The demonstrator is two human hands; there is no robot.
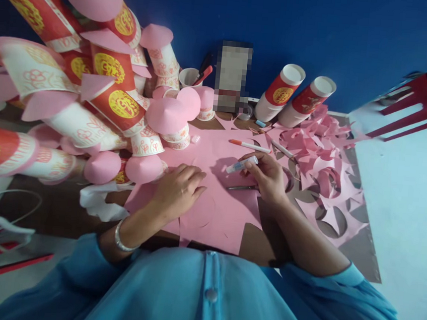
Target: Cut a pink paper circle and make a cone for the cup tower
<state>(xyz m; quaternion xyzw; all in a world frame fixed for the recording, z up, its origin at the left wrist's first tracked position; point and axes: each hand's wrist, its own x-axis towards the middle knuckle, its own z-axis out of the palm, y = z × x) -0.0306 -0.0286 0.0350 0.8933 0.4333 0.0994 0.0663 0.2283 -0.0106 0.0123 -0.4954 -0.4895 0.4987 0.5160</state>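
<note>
My right hand (pixel 268 177) pinches a small white glue stick (pixel 242 164), tilted above the pink paper (pixel 227 216). Beneath that hand lies a pair of scissors (pixel 244 187), its handles partly hidden by my fingers. My left hand (pixel 183 187) rests palm down on the paper, fingers stretched and holding nothing; whatever is under the palm is hidden. A faint round outline (pixel 203 214) shows on the sheet beside it. Left of my left hand, a pink paper cone (pixel 144 169) tops a paper cup. A small pale cap (pixel 195 139) sits on the paper.
Stacked red and white paper cups with pink cones (pixel 124 110) crowd the left. Two cup stacks (pixel 281 91) stand at the back, near a pen (pixel 250 146). Pink paper scraps (pixel 325 160) cover the table's right. A white tissue (pixel 103 201) lies near my left forearm.
</note>
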